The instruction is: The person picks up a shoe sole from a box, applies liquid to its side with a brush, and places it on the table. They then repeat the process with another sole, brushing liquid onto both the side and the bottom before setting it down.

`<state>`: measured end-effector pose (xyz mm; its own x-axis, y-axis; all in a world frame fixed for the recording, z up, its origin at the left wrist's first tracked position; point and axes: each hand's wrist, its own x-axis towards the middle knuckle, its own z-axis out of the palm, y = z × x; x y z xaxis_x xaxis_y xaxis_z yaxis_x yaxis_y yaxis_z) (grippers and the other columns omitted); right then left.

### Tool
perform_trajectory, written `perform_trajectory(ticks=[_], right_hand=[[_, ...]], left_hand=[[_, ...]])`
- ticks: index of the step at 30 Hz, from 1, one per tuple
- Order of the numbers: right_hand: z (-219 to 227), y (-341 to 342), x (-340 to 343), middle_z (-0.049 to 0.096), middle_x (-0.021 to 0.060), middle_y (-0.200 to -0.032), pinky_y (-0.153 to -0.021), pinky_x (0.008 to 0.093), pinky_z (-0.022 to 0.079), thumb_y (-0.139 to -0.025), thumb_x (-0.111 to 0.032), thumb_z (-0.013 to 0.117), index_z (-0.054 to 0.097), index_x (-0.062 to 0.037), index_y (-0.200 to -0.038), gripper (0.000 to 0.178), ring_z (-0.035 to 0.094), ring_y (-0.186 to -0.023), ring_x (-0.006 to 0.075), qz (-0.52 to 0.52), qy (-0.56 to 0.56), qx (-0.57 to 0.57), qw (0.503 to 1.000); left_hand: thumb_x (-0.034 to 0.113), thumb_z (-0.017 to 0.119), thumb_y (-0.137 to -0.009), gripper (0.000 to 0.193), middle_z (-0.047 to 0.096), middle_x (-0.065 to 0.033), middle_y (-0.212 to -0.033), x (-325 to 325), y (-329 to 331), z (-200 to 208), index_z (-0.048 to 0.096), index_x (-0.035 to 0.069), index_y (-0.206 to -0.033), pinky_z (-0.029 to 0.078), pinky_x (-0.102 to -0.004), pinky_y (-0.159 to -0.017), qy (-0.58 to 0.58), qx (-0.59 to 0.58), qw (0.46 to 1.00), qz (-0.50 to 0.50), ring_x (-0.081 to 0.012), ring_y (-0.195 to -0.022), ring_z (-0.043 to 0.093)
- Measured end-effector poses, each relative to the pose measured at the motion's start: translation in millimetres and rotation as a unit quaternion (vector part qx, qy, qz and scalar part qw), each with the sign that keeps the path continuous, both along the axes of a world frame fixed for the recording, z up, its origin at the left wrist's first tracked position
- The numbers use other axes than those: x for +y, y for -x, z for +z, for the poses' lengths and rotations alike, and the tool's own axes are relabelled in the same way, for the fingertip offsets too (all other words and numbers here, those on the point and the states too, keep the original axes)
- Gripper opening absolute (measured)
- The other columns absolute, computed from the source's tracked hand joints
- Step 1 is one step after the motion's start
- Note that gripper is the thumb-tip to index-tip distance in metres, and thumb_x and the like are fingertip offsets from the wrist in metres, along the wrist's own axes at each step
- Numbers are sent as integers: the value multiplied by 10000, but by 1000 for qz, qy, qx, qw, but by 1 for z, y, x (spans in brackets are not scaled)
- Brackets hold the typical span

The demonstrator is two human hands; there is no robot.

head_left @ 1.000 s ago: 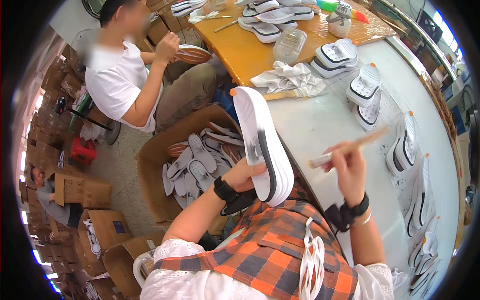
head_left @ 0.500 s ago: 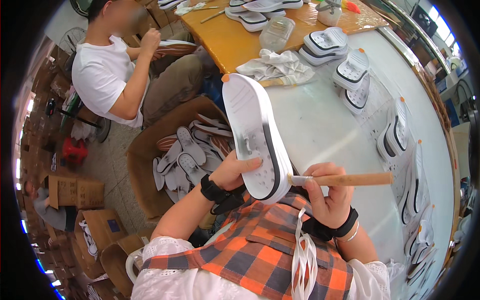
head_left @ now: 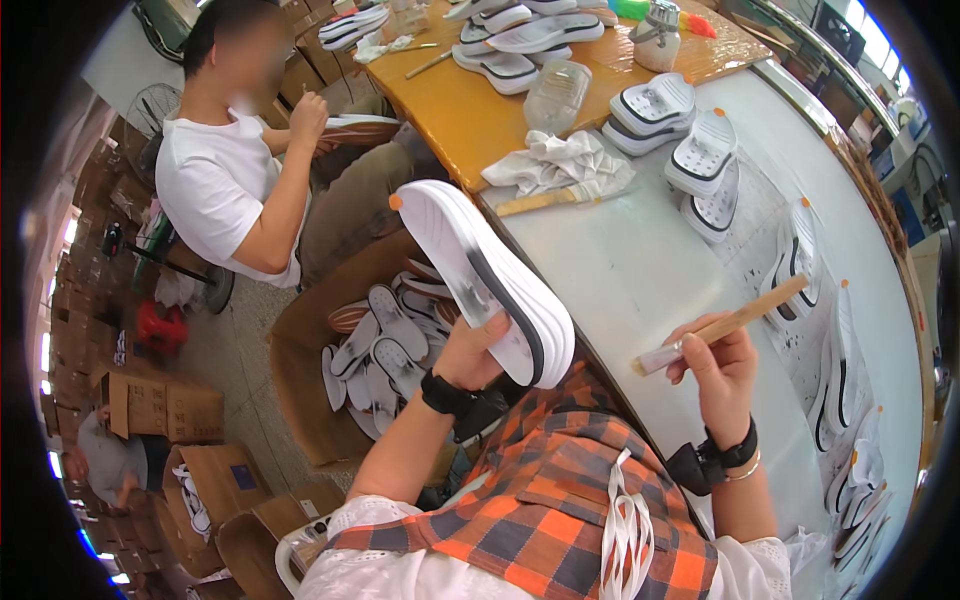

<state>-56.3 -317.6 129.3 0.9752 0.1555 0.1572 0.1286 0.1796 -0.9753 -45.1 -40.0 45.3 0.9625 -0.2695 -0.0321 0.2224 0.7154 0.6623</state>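
A white shoe sole [head_left: 540, 330] with a black stripe and an orange tip is gripped by its heel end in my left hand [head_left: 474, 355], tilted over the box beside the table. My right hand [head_left: 716, 370] holds a brush [head_left: 740, 318] by its wooden handle; the bristle end points left, above the table top and apart from the sole. Black bands circle both my wrists. A second brush [head_left: 540, 203] lies by a crumpled white cloth [head_left: 560, 165] at the table's near left edge.
Below my left arm stands a cardboard box [head_left: 300, 400] full of soles. Pairs of soles [head_left: 652, 110] line the table's right side. A clear plastic container [head_left: 558, 97] and a white jar [head_left: 657, 40] stand farther back. A co-worker [head_left: 225, 185] sits at the left, holding a sole.
The brush in my right hand has come off the sole's edge and moved right, its handle now slanting upward. The sole in my left hand has tilted and turned leftward.
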Motion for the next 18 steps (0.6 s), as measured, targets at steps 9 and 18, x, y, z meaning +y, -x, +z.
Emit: perform_trajectory(ticks=[9, 18], right_hand=[[-16, -80, 12, 531, 11, -721, -497, 208, 420, -930, -182, 509, 516, -6, -924, 176, 539, -593, 73, -7, 159, 31, 987], [-88, -129, 23, 533, 22, -574, -367, 231, 379, -889, -200, 556, 509, 55, -1039, 300, 488, -406, 95, 6, 284, 183, 941]], left_hand=[[133, 761, -710, 519, 606, -78, -1091, 28, -5, -35, 527, 49, -1164, 481, -374, -871, 15, 21, 1000, -13, -227, -1013, 583], [31, 709, -758, 404, 608, -51, -1082, 56, 0, -49, 562, 32, -1134, 449, -319, -882, -335, -101, 934, -70, -162, -1004, 556]])
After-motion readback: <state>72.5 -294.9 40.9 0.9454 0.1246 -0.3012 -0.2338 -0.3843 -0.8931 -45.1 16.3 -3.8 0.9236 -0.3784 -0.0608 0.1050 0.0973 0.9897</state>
